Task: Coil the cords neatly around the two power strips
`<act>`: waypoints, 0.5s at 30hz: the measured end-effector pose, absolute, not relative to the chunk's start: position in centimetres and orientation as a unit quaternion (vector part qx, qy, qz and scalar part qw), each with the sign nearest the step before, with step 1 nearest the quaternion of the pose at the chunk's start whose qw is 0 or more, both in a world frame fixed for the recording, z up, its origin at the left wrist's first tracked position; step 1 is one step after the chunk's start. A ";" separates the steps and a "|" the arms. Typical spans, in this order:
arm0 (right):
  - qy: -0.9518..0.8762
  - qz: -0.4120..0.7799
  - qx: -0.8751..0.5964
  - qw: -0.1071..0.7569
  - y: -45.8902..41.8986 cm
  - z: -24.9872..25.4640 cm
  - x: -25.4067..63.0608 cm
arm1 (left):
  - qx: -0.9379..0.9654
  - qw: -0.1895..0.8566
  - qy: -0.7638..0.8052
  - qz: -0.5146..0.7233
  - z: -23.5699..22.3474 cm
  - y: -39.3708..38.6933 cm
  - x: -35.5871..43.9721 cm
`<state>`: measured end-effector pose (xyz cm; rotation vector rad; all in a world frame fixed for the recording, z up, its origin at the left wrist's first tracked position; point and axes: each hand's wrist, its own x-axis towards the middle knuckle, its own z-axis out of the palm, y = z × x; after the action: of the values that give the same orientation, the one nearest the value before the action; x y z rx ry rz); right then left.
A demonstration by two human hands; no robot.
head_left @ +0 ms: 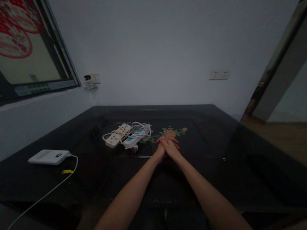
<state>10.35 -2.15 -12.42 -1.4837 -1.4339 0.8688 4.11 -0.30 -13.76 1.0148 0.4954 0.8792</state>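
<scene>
My left hand and my right hand are clasped together over the dark, glossy table, the right lying partly over the left. Their fingers are closed and laced, with no object visible in them. Just to the left of the hands lie two power strips side by side. One is a cream power strip; the other is a white power strip with blue on its face. White cords are bundled around both, and a plug rests at their near side.
On the table's left lies a white power bank-like device, its cable running off the near edge. A yellow tag is close by. A flower pattern decorates the tabletop. Wall sockets are behind, a window at left.
</scene>
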 end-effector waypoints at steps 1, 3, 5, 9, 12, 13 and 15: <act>-0.575 0.349 -0.597 0.436 -2.2 -12.4 10.3 | 0.464 0.755 0.228 0.403 -13.7 -0.3 4.1; -0.574 0.351 -0.598 0.436 -2.2 -12.4 10.3 | 0.461 0.757 0.230 0.401 -13.8 -0.3 4.2; -0.573 0.353 -0.597 0.436 -2.2 -12.4 10.3 | 0.459 0.758 0.233 0.401 -13.8 -0.3 4.2; -0.574 0.359 -0.592 0.438 -2.2 -12.4 10.4 | 0.456 0.758 0.234 0.404 -13.9 -0.3 4.2; -0.574 0.359 -0.589 0.442 -2.0 -12.6 10.5 | 0.455 0.758 0.232 0.405 -13.7 -0.5 4.1; -0.573 0.357 -0.589 0.444 -1.9 -12.7 10.5 | 0.455 0.758 0.232 0.406 -13.6 -0.6 4.1; -0.571 0.353 -0.590 0.448 -1.7 -13.0 10.4 | 0.456 0.756 0.231 0.408 -13.4 -0.7 4.1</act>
<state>10.42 -1.67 -13.01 -1.4612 -1.4129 0.8737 4.08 -0.71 -13.42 0.9942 0.5039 0.8898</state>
